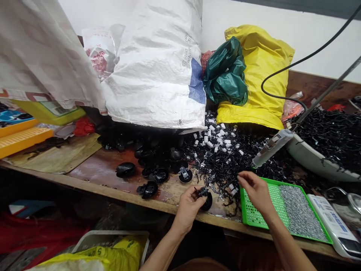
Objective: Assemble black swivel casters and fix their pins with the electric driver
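Observation:
My left hand (189, 207) grips a round black plastic part (208, 200) with a small bracket on it, just above the table's front edge. My right hand (255, 190) is raised over the left end of the green tray (244, 214), beside the heap of small black pieces (225, 165). Its thumb and fingertips are pinched together; whatever they may hold is too small to make out. Similar round black parts (185, 174) lie left of my left hand, some with the bracket facing up. An electric screwdriver (272, 148) hangs above the heap, tip down.
Small metal screws (300, 210) fill the tray's right side, next to a white scale (334, 226). White plastic pieces (210, 139) lie on the heap. A white sack (158, 75) and yellow bag (262, 75) stand behind. A basin (318, 158) of black pieces is at right.

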Action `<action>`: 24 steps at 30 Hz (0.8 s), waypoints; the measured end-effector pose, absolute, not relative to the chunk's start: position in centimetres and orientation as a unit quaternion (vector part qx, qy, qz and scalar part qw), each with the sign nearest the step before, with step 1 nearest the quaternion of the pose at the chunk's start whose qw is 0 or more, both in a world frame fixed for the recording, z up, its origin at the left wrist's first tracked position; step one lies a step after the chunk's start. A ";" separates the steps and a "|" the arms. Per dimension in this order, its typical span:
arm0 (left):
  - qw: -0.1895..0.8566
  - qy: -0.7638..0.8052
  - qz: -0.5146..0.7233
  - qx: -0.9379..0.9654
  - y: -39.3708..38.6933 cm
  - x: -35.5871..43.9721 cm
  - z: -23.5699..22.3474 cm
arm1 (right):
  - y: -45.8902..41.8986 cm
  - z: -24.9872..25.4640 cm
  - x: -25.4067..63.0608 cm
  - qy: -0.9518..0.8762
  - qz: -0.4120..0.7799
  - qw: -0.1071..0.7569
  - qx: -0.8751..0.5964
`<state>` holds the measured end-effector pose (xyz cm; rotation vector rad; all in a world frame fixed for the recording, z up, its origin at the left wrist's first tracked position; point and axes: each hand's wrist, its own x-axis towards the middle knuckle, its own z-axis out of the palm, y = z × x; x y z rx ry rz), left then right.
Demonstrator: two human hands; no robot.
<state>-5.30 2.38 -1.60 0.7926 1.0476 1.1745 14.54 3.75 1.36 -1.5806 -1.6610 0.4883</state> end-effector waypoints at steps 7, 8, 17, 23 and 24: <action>0.586 0.477 0.507 0.414 2.9 -5.5 -2.8 | 9.0 2.0 15.9 -0.753 0.061 0.232 -0.612; 0.583 0.476 0.506 0.421 2.9 -5.5 -2.9 | 9.6 2.1 15.6 -0.757 0.054 0.215 -0.615; 0.570 0.476 0.508 0.435 3.0 -5.6 -3.5 | 13.4 1.4 13.7 -0.757 0.011 0.136 -0.639; 0.571 0.483 0.506 0.430 3.0 -5.8 -3.4 | 14.7 2.7 15.5 -0.758 0.027 0.176 -0.628; 0.573 0.483 0.504 0.429 3.0 -5.8 -3.3 | 14.7 3.1 15.8 -0.758 0.031 0.186 -0.624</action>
